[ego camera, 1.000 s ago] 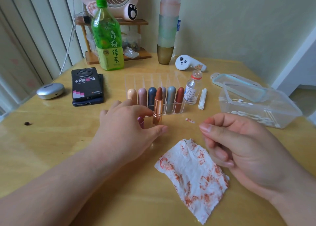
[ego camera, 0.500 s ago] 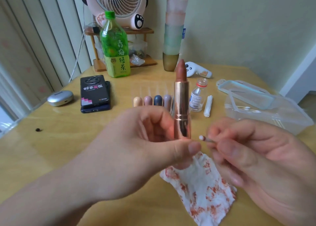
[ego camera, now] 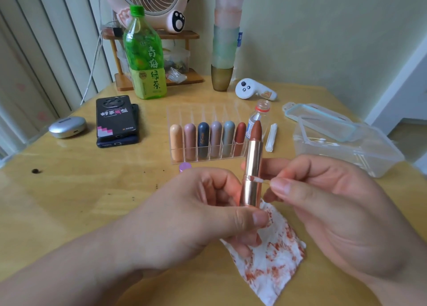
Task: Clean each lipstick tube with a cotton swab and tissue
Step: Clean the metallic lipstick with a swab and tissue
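My left hand (ego camera: 196,215) grips the base of a rose-gold lipstick tube (ego camera: 251,167), held upright with its brown bullet extended. My right hand (ego camera: 323,206) pinches a cotton swab (ego camera: 258,180) whose stained tip touches the seam in the tube's middle. Under both hands a white tissue (ego camera: 270,266) blotched with red lies on the table. Behind stands a clear organizer (ego camera: 205,141) with several capped lipsticks in a row. A purple cap (ego camera: 184,166) lies just in front of it.
An open clear box of cotton swabs (ego camera: 346,146) sits at the right with its lid (ego camera: 323,118) leaning on it. A small bottle (ego camera: 258,118), green tea bottle (ego camera: 145,58), stacked phones (ego camera: 116,120), a silver case (ego camera: 67,126), a white controller (ego camera: 254,89) and stacked cups (ego camera: 225,39) stand farther back.
My left hand lifted the lipstick from the table in front of the organizer up toward the camera. The swab in my right hand moved in and now touches the tube's seam.
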Demonstrator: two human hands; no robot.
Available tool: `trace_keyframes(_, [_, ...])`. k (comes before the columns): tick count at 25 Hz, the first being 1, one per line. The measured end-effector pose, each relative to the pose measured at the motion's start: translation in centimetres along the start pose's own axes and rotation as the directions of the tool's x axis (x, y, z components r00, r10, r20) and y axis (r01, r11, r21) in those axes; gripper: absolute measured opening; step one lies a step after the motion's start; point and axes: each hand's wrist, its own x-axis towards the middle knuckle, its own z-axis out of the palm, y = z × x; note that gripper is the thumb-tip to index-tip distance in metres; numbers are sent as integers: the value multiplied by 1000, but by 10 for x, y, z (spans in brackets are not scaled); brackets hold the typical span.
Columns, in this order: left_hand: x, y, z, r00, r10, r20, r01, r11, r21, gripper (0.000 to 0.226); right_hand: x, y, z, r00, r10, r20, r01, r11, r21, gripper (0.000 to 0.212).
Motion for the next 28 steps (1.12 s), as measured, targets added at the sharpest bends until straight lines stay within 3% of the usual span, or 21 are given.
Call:
trace_keyframes(3, [0,-3,-1,1000,-18,7,18,1000,-14,34,0,-2,0,1000,20,21,-20,1000,19,10])
trace_keyframes(7, [0,-1,0,987,-60,151,86,980,-177,17,0,-4,2,1000,10,-3,-10,999,33,12])
trace_keyframes(13, [1,-3,3,983,-77,166,108,976,-187,39,0,-10,5,999,45,18,-46,999,30,14])
trace_keyframes(16, [-1,-2,4,982,-99,161,128,975,-181,34,-1,-12,5,998,59,37,-59,998,9,16])
trace_keyframes(21, [-4,3,3,954,-113,279,198,933,-301,29,0,-9,2,998,51,26,-51,999,1,12])
trace_keyframes(24, [-4,0,4,968,-116,224,171,954,-245,34,-1,-9,1,998,50,45,-49,999,-1,11])
trace_keyframes(28, [-4,2,8,984,-98,152,128,971,-201,25,-1,-8,0,998,31,60,-29,999,-34,9])
